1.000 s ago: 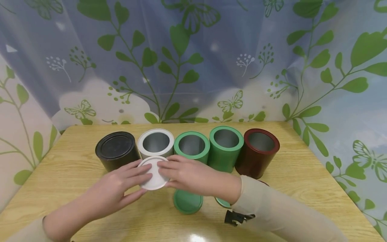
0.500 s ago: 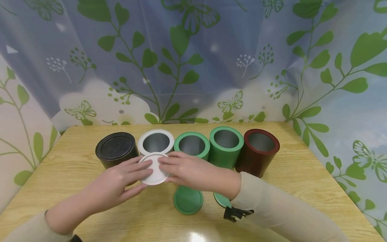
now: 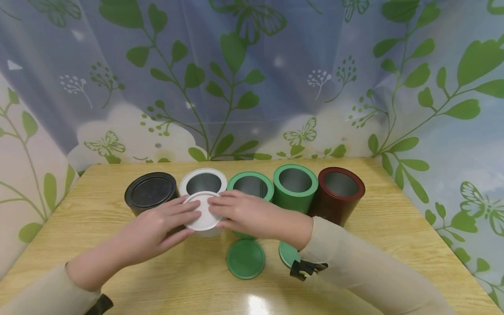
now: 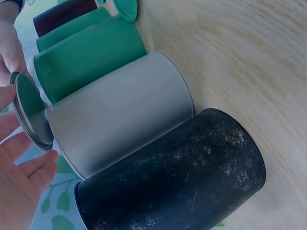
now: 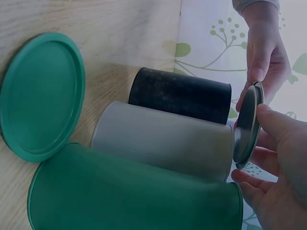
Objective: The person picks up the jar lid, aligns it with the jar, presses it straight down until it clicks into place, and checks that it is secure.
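Observation:
Both hands pinch a white round lid (image 3: 204,211) by its edges, fingers on top and thumbs at the near side. The left hand (image 3: 163,224) is on its left, the right hand (image 3: 252,214) on its right. Behind and beneath it stands an uncovered white can (image 3: 202,183). In the left wrist view the lid (image 4: 32,111), its metallic underside showing, is tilted by the mouth of the white can (image 4: 122,112), the left hand (image 4: 21,179) at its edge. In the right wrist view the right hand (image 5: 285,155) grips the lid (image 5: 247,127).
A lidded black can (image 3: 152,190) stands at the left. Right of the white can are two uncovered green cans (image 3: 250,186) (image 3: 295,180) and an uncovered dark red can (image 3: 339,186). Two green lids (image 3: 246,259) (image 3: 288,253) lie on the wooden table (image 3: 177,284), the second partly behind the right sleeve.
Both hands have moved the white lid away from the body, toward the white can's mouth, so it overlaps the rim's near edge in the head view. The cans look unmoved.

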